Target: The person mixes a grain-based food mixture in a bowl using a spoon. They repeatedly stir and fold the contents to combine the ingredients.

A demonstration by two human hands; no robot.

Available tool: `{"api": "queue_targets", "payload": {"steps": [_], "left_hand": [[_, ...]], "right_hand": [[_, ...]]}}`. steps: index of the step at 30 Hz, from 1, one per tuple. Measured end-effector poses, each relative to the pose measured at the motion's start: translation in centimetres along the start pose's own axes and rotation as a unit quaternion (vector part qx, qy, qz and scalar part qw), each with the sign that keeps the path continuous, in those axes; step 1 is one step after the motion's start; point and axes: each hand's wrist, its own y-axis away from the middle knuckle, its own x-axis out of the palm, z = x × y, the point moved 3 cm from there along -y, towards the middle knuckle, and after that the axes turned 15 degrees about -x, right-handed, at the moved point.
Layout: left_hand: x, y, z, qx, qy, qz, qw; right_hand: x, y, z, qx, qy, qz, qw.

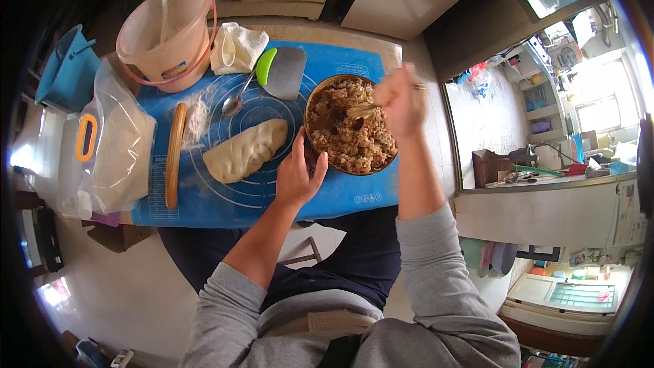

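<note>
A round bowl (308,135) full of ground filling (368,148) stands at the right of a blue silicone mat (337,199). My left hand (301,174) rests against the bowl's lower left side, thumb and fingers apart. Blurred above the bowl's right side, my right hand (403,99) is closed on a utensil, perhaps chopsticks (363,110), whose far end is in the filling. Left of the bowl lies a log of dough (245,151). A metal spoon (232,106) and a dough scraper with a green grip (283,72) lie behind it. Further left are a wooden rolling pin (176,156) and scattered flour (196,121).
A pink bucket (189,15) with a white spoon (164,15) in it and a folded cloth (237,48) stand at the back left. A clear bag of flour (120,148) with an orange handle sits at the left edge. A blue container (69,71) is beyond it.
</note>
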Motion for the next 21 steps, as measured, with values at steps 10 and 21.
{"api": "queue_targets", "payload": {"steps": [10, 21], "left_hand": [[-0.1, 0.1, 0.5, -0.029, 0.002, 0.021, 0.999], [0.0, -0.1, 0.1, -0.007, -0.001, 0.006, 1.000]], "right_hand": [[2.9, 1.1, -1.7, 0.038, -0.081, -0.035, 0.995], [4.4, 0.5, -3.3, 0.009, -0.074, -0.036, 0.997]]}}
